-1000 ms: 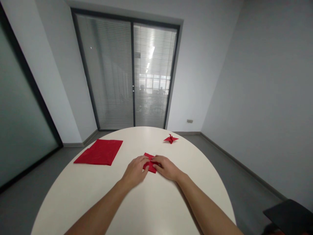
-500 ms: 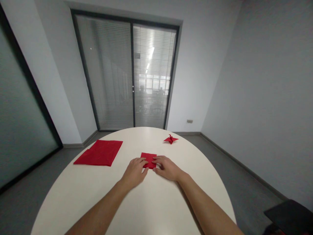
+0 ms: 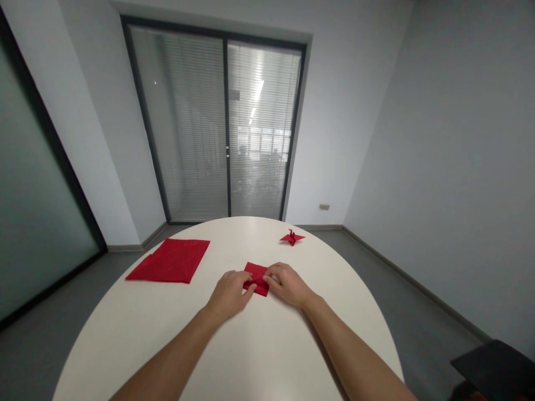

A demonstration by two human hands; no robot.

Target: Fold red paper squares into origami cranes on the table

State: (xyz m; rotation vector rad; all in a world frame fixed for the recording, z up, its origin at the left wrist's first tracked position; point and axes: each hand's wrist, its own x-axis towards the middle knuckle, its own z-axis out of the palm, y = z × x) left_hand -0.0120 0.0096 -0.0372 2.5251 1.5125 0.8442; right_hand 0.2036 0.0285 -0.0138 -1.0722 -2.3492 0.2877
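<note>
A small folded square of red paper (image 3: 256, 270) lies on the white table between my hands, turned slightly, with a crease or raised flap across its near part. At its left edge my left hand (image 3: 231, 291) pinches the paper between thumb and fingers. My right hand (image 3: 286, 284) grips the right edge, its thumb and fingertips drawn together on the paper. Parts of both edges are hidden under the fingers. Beyond my right hand stands a red origami crane (image 3: 292, 238) with its wings spread.
A larger stack of red paper sheets (image 3: 171, 262) lies at the left of the round white table (image 3: 246, 356). Glass panels with blinds (image 3: 259, 184) stand behind the table. A dark object, perhaps a chair (image 3: 497, 367), shows at the lower right.
The red square has turned slightly clockwise, and its near part has lifted into a crease. My fingers, earlier lying flat on it, have closed on its edges.
</note>
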